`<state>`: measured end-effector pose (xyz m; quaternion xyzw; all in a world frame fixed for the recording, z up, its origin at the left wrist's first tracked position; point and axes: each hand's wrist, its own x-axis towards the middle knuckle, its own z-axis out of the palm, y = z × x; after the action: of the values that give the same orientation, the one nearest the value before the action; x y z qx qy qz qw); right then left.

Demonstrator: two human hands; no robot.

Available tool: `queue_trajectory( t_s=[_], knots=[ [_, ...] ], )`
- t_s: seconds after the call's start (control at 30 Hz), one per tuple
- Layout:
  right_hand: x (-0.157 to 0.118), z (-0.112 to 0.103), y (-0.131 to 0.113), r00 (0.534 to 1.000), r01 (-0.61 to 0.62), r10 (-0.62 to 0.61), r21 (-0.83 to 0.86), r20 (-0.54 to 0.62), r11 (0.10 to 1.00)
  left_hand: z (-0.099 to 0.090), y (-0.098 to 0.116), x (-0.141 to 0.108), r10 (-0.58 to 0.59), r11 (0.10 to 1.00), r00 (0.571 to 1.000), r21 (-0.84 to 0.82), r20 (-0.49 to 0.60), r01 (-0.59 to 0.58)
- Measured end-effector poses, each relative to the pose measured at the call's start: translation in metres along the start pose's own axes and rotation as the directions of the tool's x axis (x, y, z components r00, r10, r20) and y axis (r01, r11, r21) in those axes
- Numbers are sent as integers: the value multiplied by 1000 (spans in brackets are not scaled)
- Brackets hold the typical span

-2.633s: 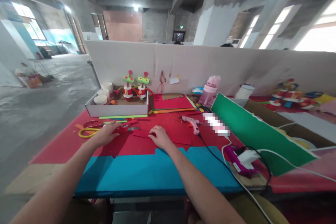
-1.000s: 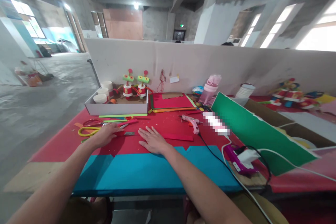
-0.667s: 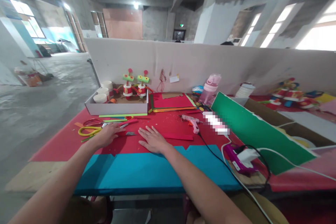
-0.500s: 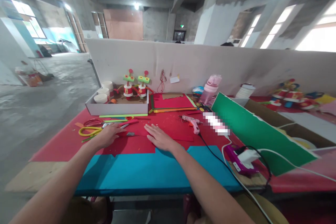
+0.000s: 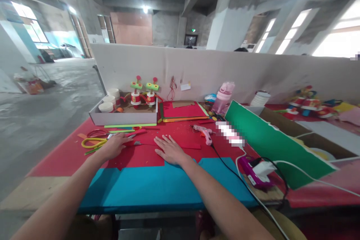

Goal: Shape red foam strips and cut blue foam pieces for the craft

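My right hand (image 5: 171, 150) lies flat with its fingers spread on the red sheet (image 5: 149, 155), near the edge of the blue covering (image 5: 146, 187). Farther left, my left hand (image 5: 114, 145) rests on the red surface beside the yellow-handled scissors (image 5: 94, 142), fingers stretched forward. Nothing shows in either hand. A small grey piece (image 5: 137, 143) lies just beyond the left fingertips. To the right of my right hand is a pink glue gun (image 5: 206, 135) with a black cord.
A white box (image 5: 123, 118) holds paper cups and two cup figures (image 5: 135, 98). Behind are stacked coloured sheets (image 5: 184, 110) and a pink bottle (image 5: 223, 97). A purple power strip (image 5: 257, 174), cables and a green board (image 5: 275, 142) stand on the right.
My right hand's fingers are spread a little wider, with the thumb farther out. The view has shifted slightly. My left hand has hardly moved.
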<state>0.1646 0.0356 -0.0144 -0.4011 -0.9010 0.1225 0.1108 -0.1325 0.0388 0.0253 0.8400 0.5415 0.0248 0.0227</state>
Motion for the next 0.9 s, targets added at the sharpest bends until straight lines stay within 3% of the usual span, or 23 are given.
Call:
queue_trajectory(
  t_s=[0.9],
  knots=[
    [0, 0, 0, 999, -22, 22, 2, 31, 1000, 6, 14, 5, 31, 999, 999, -26, -10, -31]
  ],
)
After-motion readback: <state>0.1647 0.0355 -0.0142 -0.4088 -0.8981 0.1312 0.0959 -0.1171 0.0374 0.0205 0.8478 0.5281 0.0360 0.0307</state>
